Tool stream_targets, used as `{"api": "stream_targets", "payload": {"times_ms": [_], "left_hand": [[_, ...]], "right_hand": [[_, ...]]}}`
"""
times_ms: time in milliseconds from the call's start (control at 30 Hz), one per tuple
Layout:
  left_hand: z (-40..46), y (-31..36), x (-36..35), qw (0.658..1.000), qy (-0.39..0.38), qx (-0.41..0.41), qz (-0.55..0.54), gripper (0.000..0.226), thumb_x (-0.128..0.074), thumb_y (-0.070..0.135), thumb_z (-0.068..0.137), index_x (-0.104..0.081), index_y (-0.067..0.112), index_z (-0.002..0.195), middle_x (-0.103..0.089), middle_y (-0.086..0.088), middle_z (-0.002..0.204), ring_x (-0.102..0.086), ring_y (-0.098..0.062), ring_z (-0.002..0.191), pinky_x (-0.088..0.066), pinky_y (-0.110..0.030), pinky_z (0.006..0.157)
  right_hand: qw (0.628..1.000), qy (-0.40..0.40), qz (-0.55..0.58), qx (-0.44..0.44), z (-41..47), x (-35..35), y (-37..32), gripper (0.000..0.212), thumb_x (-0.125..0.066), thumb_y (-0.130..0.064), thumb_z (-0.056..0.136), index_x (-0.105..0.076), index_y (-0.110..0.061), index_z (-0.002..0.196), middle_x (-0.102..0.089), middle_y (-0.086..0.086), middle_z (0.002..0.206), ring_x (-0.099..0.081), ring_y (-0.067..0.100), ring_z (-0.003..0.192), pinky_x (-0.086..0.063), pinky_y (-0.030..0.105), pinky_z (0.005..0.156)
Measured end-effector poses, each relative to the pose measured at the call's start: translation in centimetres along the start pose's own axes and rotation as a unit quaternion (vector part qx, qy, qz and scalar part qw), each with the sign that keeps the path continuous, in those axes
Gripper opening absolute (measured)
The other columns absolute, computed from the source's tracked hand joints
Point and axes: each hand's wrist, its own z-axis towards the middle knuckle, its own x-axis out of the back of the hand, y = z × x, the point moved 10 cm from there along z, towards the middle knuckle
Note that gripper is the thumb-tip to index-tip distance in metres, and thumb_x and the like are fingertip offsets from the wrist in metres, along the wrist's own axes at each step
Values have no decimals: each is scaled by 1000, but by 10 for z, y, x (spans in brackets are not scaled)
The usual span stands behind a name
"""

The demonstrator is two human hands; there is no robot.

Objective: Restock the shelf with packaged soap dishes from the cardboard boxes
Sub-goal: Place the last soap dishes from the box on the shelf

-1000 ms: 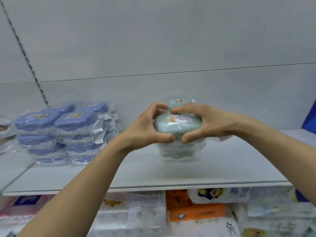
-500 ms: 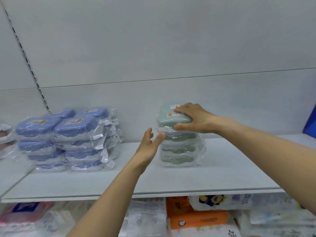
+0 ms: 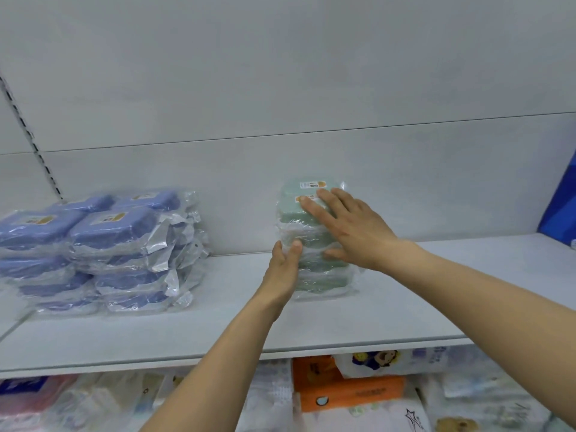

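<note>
While both press the green soap dish stack [image 3: 314, 232], left hand [image 3: 282, 269] flat against its side; right hand [image 3: 349, 226] spread, seemingly resting on top

A pale grey store shelf under flat, even light

The back wall [image 3: 280, 73] is made of plain grey panels with a thin horizontal seam, and a slotted upright strip [image 3: 29, 132] runs down it at the left. The shelf [image 3: 343, 322] is a light board with a rounded front edge. A blue panel [image 3: 561, 201] stands at its right end.
</note>
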Motion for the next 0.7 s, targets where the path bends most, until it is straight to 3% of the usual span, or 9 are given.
{"api": "stream_targets", "payload": {"times_ms": [167,267,333,400,467,500,600,700], "left_hand": [[0,-2,0,1000,-9,-20,0,68,-36,62,98,-18,30,155,-33,7,157,-35,-16,140,-32,-37,110],[-1,-4,2,1000,0,-13,12,72,-38,60,98,-22,17,153,-39,-2,154,-39,-22,138,-35,-36,106],[-2,-4,3,1000,5,-5,6,76,-41,59,97,-17,15,155,-32,0,158,-33,-23,143,-32,-33,103],[-6,4,10,999,33,-28,-16,85,-46,65,91,-7,29,158,-16,8,163,-23,-17,148,-26,-34,110],[-10,25,21,992,70,-107,-24,86,-48,68,87,-4,41,155,-7,20,161,-19,-8,147,-24,-35,116],[-10,38,25,985,77,-151,-13,82,-49,65,88,-6,44,154,-9,24,159,-19,-3,145,-24,-33,116],[1,67,31,964,87,-245,61,55,-53,47,98,-32,41,148,-32,20,150,-31,5,137,-33,-33,115],[15,75,35,960,90,-256,68,38,-56,36,98,-49,35,136,-47,16,137,-45,1,128,-42,-41,109]], "right_hand": [[1000,0,30,4,0,1,0,88,-53,-53,93,6,-34,155,-8,3,161,-7,27,148,-26,37,115],[999,28,25,-11,5,3,1,80,-58,-41,94,-8,-30,156,-22,8,159,-21,32,145,-36,44,109],[999,23,39,-14,8,-1,1,77,-58,-39,93,-15,-28,156,-27,11,156,-25,35,143,-40,46,105],[999,18,43,-12,8,-4,0,70,-39,-51,95,-13,-29,156,-25,10,157,-23,35,144,-37,46,106],[998,17,58,-10,5,-1,0,69,-13,-60,92,-10,-32,156,-21,5,158,-18,30,145,-34,43,108],[996,19,81,-12,5,2,2,65,-12,-57,95,-11,-33,155,-22,1,158,-17,27,144,-33,41,107],[978,48,195,-53,9,12,18,51,-34,-36,104,-23,-31,153,-33,-5,153,-24,18,139,-37,37,103],[949,40,292,-113,16,-3,39,48,-41,-40,99,-36,-28,145,-37,-6,149,-27,18,137,-35,42,109]]}}
